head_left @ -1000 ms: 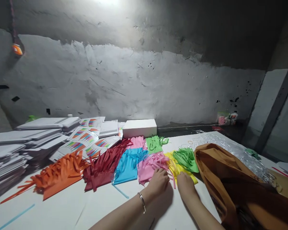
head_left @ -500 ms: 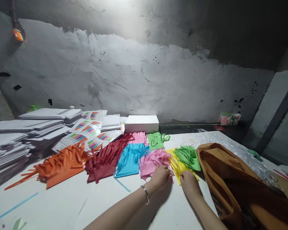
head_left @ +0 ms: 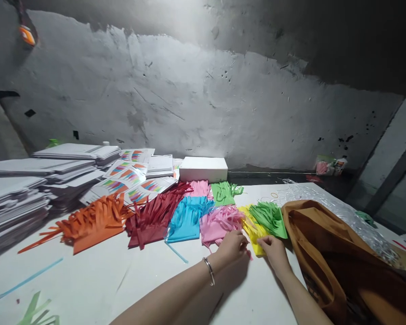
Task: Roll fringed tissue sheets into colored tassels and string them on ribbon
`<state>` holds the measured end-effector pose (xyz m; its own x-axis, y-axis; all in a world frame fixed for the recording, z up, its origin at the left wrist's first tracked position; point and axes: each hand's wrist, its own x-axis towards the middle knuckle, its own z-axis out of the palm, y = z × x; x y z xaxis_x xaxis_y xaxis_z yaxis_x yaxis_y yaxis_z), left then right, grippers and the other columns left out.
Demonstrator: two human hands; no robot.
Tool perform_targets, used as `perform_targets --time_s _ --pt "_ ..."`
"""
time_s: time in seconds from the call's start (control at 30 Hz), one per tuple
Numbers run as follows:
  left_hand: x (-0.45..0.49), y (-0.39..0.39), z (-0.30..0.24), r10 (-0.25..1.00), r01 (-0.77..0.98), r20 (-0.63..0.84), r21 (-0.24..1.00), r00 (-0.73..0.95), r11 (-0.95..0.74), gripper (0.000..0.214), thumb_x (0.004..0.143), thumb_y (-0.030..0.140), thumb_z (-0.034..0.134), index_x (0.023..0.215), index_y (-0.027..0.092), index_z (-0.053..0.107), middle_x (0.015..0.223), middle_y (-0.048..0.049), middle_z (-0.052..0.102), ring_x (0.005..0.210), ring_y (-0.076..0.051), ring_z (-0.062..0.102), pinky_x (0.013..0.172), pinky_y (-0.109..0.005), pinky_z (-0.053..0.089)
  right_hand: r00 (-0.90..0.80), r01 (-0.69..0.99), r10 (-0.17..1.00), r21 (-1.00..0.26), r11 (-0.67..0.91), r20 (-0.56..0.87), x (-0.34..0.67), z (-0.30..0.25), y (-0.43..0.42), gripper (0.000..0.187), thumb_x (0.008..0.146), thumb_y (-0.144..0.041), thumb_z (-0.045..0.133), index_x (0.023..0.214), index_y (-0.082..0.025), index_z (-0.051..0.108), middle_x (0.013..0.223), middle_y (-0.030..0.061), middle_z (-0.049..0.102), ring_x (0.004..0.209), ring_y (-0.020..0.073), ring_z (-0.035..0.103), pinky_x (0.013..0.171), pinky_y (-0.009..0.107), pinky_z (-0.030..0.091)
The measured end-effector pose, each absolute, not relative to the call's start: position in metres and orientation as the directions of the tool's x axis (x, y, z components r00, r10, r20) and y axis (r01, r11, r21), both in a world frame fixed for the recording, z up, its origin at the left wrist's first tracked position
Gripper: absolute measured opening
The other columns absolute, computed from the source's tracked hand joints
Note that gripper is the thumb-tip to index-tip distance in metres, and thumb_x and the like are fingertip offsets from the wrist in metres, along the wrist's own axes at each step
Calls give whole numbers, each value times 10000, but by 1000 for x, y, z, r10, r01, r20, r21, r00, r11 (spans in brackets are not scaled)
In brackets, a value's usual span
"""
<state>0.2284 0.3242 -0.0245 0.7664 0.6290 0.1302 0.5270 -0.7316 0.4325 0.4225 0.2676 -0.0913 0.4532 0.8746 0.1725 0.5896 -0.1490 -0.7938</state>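
Fringed paper sheets lie in a row on the white table [head_left: 88, 289]: orange [head_left: 91, 223], dark red [head_left: 154, 216], blue [head_left: 187, 216], pink [head_left: 218, 223], yellow [head_left: 253, 230] and green [head_left: 269, 216]. My left hand [head_left: 232, 246], with a bracelet on the wrist, rests at the near corner of the pink sheet, fingers pinched on a pink strip. My right hand [head_left: 274, 250] touches the near edge of the yellow sheet, its fingertips on the paper. More pink [head_left: 199, 187] and green [head_left: 225, 192] sheets lie behind.
Stacks of white cards [head_left: 23, 189] and printed colour cards [head_left: 131, 178] fill the left. A white box [head_left: 203, 169] stands against the wall. A brown bag [head_left: 338, 257] and clear plastic wrap [head_left: 325, 205] lie at the right. Loose blue [head_left: 23, 282] and green [head_left: 37, 309] strips lie near left.
Both hands have crept a little to the right along the near edges of the pink and yellow sheets. The view has tilted down slightly.
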Motion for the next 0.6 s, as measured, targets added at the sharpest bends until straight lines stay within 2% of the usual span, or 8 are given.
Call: perform_targets --time_s 0.13,0.27,0.47,0.6 --pt "244 322 -25 684 544 96 530 724 -650 235 986 328 628 1135 150 659 1140 -75 685 996 -219 678 875 -429 578 446 487 883 -867 -107 142 432 -98 267 258 986 -381 635 1094 -147 646 1000 28 677 802 145 669 711 314 583" --pt "261 319 -28 754 598 17 598 656 -534 261 985 339 629 1164 149 649 1146 -78 682 977 -217 683 856 -423 586 446 520 876 -850 -87 183 435 -90 259 258 988 -388 630 1074 -146 649 990 25 676 814 151 670 731 326 581" --pt "269 327 -31 772 591 -44 671 634 -447 279 984 337 630 1195 155 640 1191 -87 670 1016 -228 675 876 -436 582 393 755 890 -634 -169 231 415 -74 254 228 963 -366 664 1063 -161 656 1084 46 670 952 186 660 856 397 562" --pt "264 335 -32 741 557 -67 705 668 -439 276 982 332 633 1197 159 642 1206 -88 666 1028 -231 672 884 -438 580 398 834 888 -494 -246 229 397 -71 256 219 970 -354 654 1083 -167 660 1157 66 660 1045 210 644 924 433 539"
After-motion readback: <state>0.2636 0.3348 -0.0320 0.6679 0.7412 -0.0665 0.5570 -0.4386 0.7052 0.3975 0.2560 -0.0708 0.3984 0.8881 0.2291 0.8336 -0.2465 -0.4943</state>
